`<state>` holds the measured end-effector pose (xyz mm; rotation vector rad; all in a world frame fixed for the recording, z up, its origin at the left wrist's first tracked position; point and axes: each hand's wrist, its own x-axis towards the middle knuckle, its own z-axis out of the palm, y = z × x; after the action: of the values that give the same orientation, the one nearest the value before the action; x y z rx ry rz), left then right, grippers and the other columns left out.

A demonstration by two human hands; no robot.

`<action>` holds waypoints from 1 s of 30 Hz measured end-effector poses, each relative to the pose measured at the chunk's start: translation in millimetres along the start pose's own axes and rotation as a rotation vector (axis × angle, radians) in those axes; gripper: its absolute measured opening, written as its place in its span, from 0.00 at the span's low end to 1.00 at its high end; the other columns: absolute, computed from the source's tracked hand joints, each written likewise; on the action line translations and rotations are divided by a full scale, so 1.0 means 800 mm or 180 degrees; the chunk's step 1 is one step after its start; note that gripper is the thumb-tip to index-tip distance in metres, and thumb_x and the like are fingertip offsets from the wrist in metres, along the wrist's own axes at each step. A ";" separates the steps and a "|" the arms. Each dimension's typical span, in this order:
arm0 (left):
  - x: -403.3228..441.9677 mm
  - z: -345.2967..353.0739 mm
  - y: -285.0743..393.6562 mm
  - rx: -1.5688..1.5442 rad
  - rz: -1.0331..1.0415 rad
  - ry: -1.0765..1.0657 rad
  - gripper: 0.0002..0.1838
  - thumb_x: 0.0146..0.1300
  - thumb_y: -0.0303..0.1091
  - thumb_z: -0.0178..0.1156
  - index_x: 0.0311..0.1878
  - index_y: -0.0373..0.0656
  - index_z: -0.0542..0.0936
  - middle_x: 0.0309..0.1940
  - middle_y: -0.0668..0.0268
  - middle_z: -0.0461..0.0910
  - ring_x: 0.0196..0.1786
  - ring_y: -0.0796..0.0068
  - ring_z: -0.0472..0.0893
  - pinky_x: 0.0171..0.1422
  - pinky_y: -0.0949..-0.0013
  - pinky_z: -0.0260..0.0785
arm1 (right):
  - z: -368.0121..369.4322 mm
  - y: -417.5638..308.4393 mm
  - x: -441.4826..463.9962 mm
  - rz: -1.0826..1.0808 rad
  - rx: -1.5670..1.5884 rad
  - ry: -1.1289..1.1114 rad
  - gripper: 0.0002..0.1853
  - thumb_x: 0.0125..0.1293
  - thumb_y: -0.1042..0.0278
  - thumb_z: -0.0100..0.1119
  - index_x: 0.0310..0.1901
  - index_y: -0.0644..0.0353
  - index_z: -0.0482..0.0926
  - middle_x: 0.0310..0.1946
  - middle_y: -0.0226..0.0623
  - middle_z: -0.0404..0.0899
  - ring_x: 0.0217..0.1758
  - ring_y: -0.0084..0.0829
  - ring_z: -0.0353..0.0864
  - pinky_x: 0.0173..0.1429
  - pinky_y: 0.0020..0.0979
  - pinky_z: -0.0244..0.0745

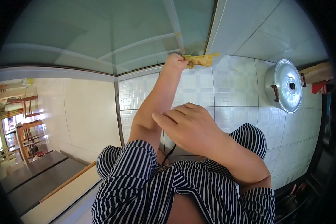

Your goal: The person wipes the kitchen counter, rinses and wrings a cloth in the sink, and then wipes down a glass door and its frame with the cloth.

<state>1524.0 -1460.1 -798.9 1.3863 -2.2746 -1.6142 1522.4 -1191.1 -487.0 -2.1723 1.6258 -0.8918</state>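
Observation:
My left hand (177,61) is closed on a yellow patterned cloth (201,60), at the foot of a greenish glass panel (100,33). The cloth touches the lower frame beside the upright edge of the panel. Nearer to me, my right hand (188,125) hangs above the tiles, back upward, beside my left forearm. Its thumb side points left and its fingers are loosely bent, with their tips partly hidden. Nothing shows in it.
A lidded metal pot (287,86) with brown handles stands on the tiled floor (231,86) at the right. A red item (319,87) lies beyond it. Wooden chairs (24,140) and a dark step (37,171) are at the left. Dark racks line the lower right.

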 end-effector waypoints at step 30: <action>-0.236 -0.310 0.035 0.0177 -0.0317 0.1649 0.19 0.55 0.37 0.74 0.48 0.38 0.87 0.43 0.61 0.87 0.47 0.73 0.84 0.53 0.70 0.77 | -0.008 0.002 0.003 0.0071 -0.0074 -0.0185 0.15 0.58 0.73 0.61 0.48 0.61 0.83 0.38 0.35 0.87 0.41 0.36 0.87 0.48 0.36 0.80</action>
<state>1739.5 -1517.6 -579.2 1.7076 -1.9791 -1.0465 1517.6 -1192.8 -482.5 -2.1704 1.6375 -0.7997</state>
